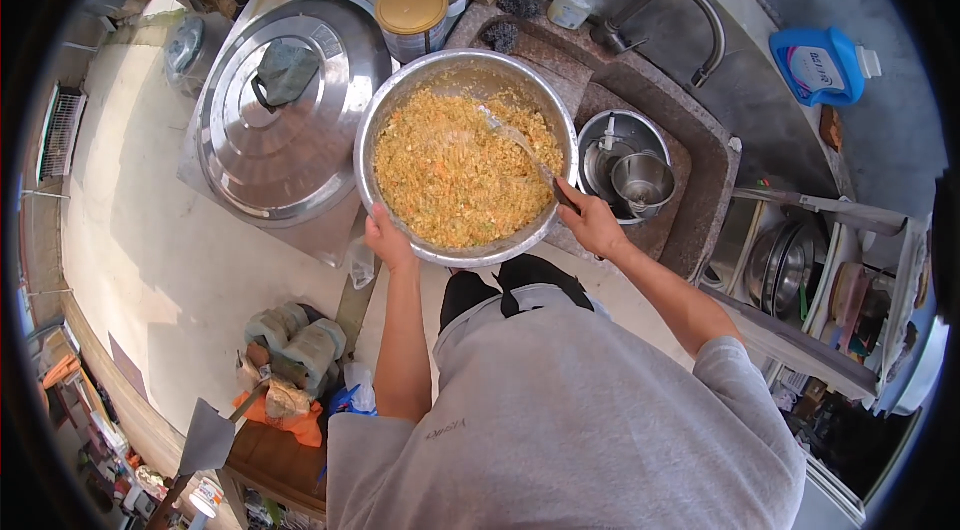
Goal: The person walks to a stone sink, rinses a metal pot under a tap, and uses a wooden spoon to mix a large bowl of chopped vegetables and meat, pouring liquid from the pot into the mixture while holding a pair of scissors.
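Note:
A wide metal bowl [466,255] full of yellow fried rice [457,170], flecked with orange and green bits, is in front of me. My left hand [391,239] grips its near left rim, thumb on top. In my right hand [589,218], at the near right rim, is the dark handle of a metal spatula or spoon [525,143]. The far end of that utensil rests in the rice, where its tip is partly covered. Steam or glare slightly blurs the middle of the rice.
Left of the bowl is a large metal pot lid [285,155] with a cloth [287,72] on its handle. A gold-lidded can [411,12] stands behind. To the right, a stone sink [694,207] with a faucet [667,12] holds metal bowls [626,121]. A dish rack [817,290] stands beyond.

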Demonstrator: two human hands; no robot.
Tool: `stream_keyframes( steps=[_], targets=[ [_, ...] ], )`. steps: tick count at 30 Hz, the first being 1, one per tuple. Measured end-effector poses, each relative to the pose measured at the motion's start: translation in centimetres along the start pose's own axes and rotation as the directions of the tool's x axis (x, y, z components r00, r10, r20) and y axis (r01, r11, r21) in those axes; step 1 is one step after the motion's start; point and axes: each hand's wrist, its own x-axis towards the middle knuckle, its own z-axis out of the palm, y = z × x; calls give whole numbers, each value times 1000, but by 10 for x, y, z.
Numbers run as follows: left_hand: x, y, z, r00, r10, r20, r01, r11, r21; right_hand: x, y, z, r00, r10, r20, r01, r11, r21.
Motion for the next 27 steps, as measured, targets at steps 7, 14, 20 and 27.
stream_keyframes(
  steps=[7,14,20,27],
  targets=[
    [-2,13,6,1000,11,-21,-11,1000,10,-29,-51,9,997,-51,59,47,996,73],
    [6,2,2,999,30,11,-30,998,47,61,-37,46,998,-1,-56,7,992,123],
    [6,-7,-6,1000,12,5,-13,998,55,29,-30,9,966,260,11,-257,946,198],
    [3,-1,3,999,44,2,-44,999,24,55,-65,18,982,-97,162,87,994,71]
  ],
)
